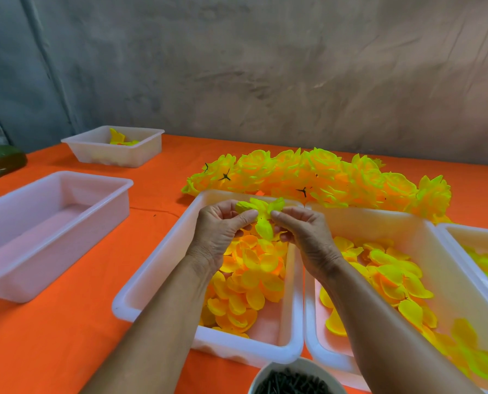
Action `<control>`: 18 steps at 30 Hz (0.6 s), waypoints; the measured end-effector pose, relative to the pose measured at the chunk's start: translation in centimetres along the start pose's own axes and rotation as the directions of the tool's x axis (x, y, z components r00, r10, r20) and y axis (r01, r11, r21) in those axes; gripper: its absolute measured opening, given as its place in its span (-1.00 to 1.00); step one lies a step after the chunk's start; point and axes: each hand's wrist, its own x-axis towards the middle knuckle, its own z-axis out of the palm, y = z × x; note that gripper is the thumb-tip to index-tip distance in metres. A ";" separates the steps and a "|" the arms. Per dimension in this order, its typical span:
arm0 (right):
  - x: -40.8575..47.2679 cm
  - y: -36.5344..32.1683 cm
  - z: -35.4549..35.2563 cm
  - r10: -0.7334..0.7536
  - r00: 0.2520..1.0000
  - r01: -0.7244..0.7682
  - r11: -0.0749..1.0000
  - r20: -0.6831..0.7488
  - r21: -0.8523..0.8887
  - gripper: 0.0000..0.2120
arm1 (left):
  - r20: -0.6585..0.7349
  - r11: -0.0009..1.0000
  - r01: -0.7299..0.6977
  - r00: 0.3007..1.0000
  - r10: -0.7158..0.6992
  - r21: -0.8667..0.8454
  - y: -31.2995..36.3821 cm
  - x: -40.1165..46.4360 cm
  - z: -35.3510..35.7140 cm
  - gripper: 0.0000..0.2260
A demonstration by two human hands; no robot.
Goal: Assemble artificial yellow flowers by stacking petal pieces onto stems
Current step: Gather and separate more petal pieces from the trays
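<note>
A yellow petal piece (262, 220) is held up over the middle white tray (157, 277). My left hand (222, 231) pinches its left side and my right hand (302, 234) pinches its right side, thumbs nearly meeting on top. Whether a stem is inside the petals is hidden. The middle tray holds several loose yellow petal pieces (248, 282). The tray to its right (424, 237) holds more petals (393, 277). Finished yellow flowers (322, 177) lie in a row on the orange cloth behind the trays. A white bowl of dark stems (291, 382) sits at the bottom edge.
An empty white tray (38, 231) stands at the left. A smaller tray (115, 146) with a few yellow pieces sits at the back left. Another tray (481, 245) with petals is at the right edge. A dark green object (1, 163) lies far left. A grey wall is behind.
</note>
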 end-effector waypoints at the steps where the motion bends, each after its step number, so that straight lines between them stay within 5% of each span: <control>1: 0.0 0.0 0.0 0.004 1.000 -0.004 1.000 0.004 0.005 -0.93 | 0.006 1.000 -0.003 1.000 0.003 0.000 0.0 0.0 0.0 -0.89; 18: 0.2 0.3 0.2 -0.008 0.999 0.006 0.999 -0.052 -0.033 -0.83 | -0.096 0.992 0.000 0.995 0.012 0.125 -0.1 -0.2 0.4 -0.79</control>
